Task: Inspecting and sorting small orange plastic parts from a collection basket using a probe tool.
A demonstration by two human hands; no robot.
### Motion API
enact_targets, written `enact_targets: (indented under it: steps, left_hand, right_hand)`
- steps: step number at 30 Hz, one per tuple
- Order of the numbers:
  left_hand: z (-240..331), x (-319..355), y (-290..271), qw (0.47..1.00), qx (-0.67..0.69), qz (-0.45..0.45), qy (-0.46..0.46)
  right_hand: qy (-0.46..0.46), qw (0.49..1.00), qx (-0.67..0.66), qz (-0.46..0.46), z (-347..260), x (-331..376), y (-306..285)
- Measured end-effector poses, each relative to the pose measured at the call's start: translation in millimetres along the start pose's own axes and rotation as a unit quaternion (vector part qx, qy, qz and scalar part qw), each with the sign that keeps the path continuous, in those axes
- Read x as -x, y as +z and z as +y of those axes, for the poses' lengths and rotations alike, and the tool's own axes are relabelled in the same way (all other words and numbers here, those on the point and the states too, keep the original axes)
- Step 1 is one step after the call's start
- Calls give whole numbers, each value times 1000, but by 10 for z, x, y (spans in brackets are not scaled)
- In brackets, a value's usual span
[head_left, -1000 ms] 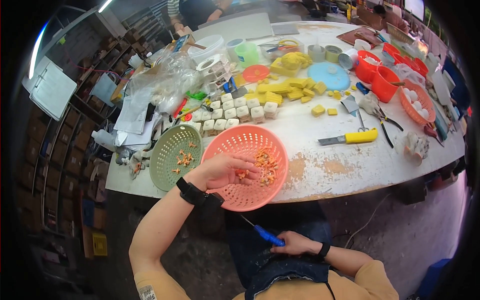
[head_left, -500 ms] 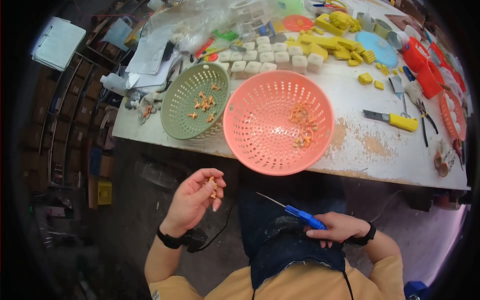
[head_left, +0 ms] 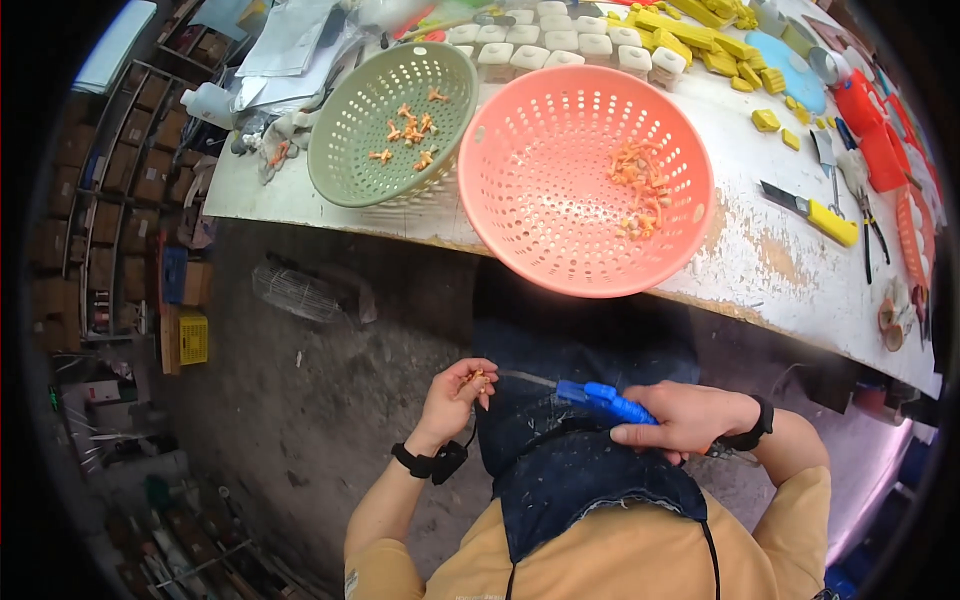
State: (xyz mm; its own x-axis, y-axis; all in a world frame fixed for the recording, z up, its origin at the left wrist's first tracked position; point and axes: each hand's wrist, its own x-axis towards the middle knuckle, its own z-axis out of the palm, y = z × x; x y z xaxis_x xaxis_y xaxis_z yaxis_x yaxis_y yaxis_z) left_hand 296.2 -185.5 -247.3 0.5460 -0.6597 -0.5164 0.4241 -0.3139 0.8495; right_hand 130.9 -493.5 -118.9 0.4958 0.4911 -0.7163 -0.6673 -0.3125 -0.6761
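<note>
My left hand [head_left: 452,400] pinches a small orange-yellow molded piece [head_left: 477,378] between thumb and fingers, which partly hide it. Wrapped in my right hand [head_left: 680,420] is a blue air blow gun [head_left: 605,400]. Its thin metal nozzle points left, with the tip close beside the piece in my left fingers. Both hands are over my dark apron, below the table edge. On the table, a green colander [head_left: 350,150] holds several small orange figure-like pieces [head_left: 412,125]. A larger pink colander [head_left: 530,230] overlaps the table's front edge, with a heap of similar pieces [head_left: 640,185] at its right side.
White blocks [head_left: 560,40] stand in rows behind the colanders, beside yellow chunks [head_left: 720,60]. To the right lie a yellow-handled knife [head_left: 830,222], pliers [head_left: 874,235] and red containers [head_left: 882,155]. Boxes fill shelving [head_left: 130,170] at far left. A wire cage-like item [head_left: 295,290] sits on the floor.
My left hand has moved down and right with the piece. My right hand has turned the blow gun, bringing its nozzle beside the left fingers. The view has tilted lower.
</note>
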Motion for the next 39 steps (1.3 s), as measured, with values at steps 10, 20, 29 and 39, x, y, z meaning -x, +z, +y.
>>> enact_targets:
  steps: [10,20,29,39]
  left_hand:
    - [8,-49,-43,997,74,-1,-9]
    - [-5,-122,-46,995,100,9,-22]
    - [-66,-168,-38,986,165,20,-29]
    - [-96,-110,9,999,17,32,14]
  right_hand:
    - [10,999,39,18,16,-66,12]
    - [10,997,46,59,36,-190,39]
    - [-2,998,45,46,91,-210,76]
    - [8,997,60,53,-24,-178,55]
